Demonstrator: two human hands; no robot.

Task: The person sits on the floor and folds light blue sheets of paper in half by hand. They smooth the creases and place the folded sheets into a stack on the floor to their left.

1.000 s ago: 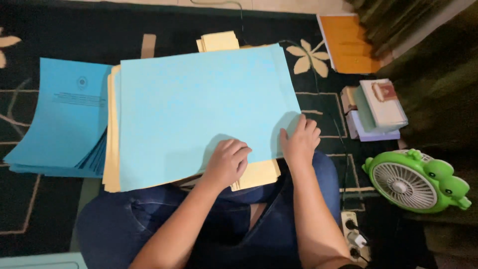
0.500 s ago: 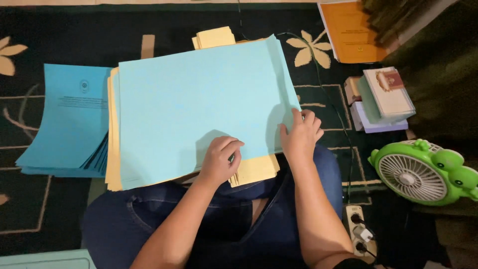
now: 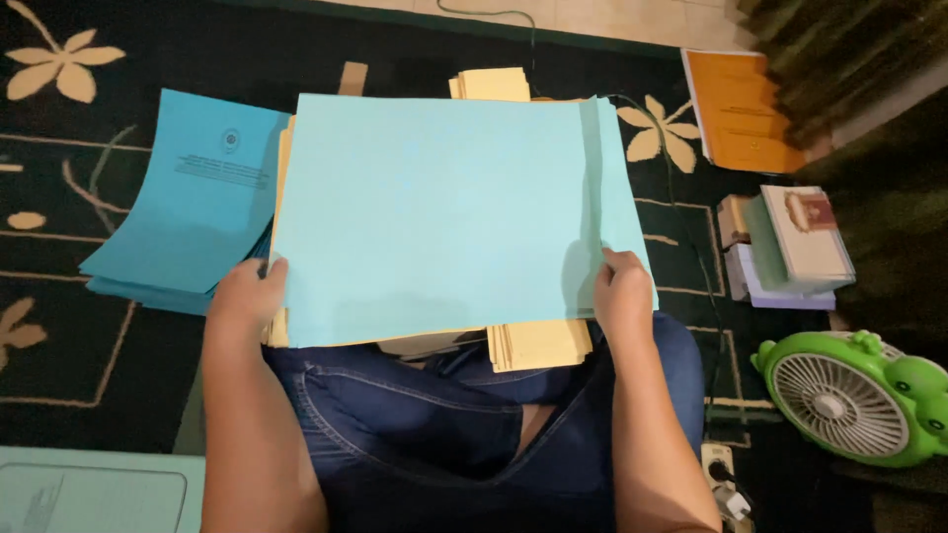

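Note:
A large light blue sheet (image 3: 434,207) lies on top of a stack of yellow sheets (image 3: 538,343) across my lap. My left hand (image 3: 247,296) grips the blue sheet's near left corner, thumb on the edge. My right hand (image 3: 622,291) holds the sheet near its right edge, where a narrow strip is folded over along a vertical crease (image 3: 597,178). More yellow sheets (image 3: 491,84) stick out at the far side.
A pile of darker blue printed covers (image 3: 188,197) lies to the left on the dark flowered carpet (image 3: 59,148). At the right are an orange book (image 3: 739,111), stacked books (image 3: 795,242), a green frog-shaped fan (image 3: 849,395) and a power strip (image 3: 726,484).
My left hand moved from the sheet's near middle to its near left corner. My right hand slid slightly along the right edge. The view shifted and the sheet now lies squarer.

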